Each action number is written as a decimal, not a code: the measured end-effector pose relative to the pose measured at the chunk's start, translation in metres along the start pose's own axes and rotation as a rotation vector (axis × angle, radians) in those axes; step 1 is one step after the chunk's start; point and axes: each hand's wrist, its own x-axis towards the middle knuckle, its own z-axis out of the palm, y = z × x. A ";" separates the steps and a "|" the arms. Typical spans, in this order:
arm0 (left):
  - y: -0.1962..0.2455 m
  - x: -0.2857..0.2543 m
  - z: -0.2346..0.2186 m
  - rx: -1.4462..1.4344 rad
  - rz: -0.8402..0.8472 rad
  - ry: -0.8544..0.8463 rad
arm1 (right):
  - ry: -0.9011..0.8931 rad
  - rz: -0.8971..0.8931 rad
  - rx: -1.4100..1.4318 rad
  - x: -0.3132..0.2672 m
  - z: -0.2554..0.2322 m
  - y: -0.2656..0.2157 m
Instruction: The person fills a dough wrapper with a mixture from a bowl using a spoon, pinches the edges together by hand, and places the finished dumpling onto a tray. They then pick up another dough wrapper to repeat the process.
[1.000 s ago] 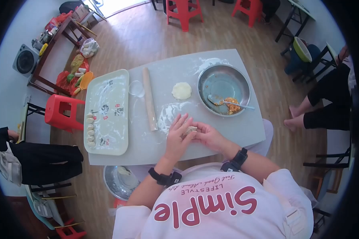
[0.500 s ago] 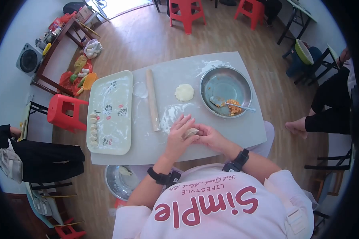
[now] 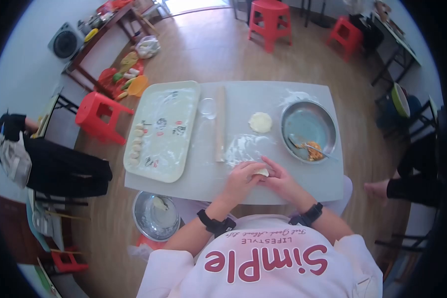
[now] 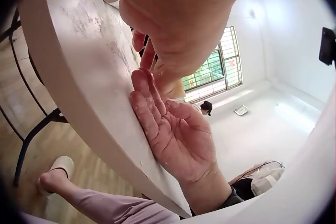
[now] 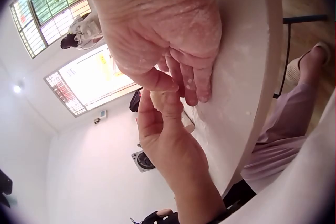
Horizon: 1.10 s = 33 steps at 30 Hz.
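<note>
Both hands meet over the near part of the table (image 3: 203,184). My left hand (image 3: 241,181) pinches a small pale dumpling (image 3: 261,172) between thumb and fingers; the right wrist view shows its edge (image 5: 157,100). My right hand (image 3: 285,186) closes on its other side, thumb against the dough in the right wrist view, the other fingers only slightly bent. In the left wrist view my left hand hides the dumpling. A flat round wrapper (image 3: 260,122) lies beyond the hands, beside a steel bowl (image 3: 308,111) holding orange filling (image 3: 314,151) and a spoon (image 3: 303,144).
A rolling pin (image 3: 220,124) and a clear round lid or glass (image 3: 207,108) lie left of the wrapper. Several dumplings (image 3: 137,144) line the left side of a tray (image 3: 166,174). Flour (image 3: 246,148) dusts the table. Another steel bowl (image 3: 156,216) is below the table's front edge.
The head view has shifted, so the table and its contents appear farther right. My hands stay together around the dumpling, which is turned differently between the fingers.
</note>
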 end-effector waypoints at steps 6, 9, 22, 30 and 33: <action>-0.002 0.014 -0.065 -0.933 -0.476 0.130 | 0.012 0.010 -0.029 -0.012 0.000 -0.018; -0.023 0.017 -0.123 -1.084 -0.432 0.240 | 0.005 -0.056 -0.409 -0.023 -0.006 -0.028; -0.204 0.084 -0.356 0.352 -0.475 0.373 | 0.293 -0.529 -1.493 -0.056 -0.017 -0.008; -0.213 0.106 -0.366 0.760 -0.466 0.022 | 0.306 -0.485 -1.506 -0.053 -0.013 -0.011; -0.208 0.106 -0.374 0.744 -0.403 0.015 | 0.313 -0.480 -1.554 -0.053 -0.016 -0.008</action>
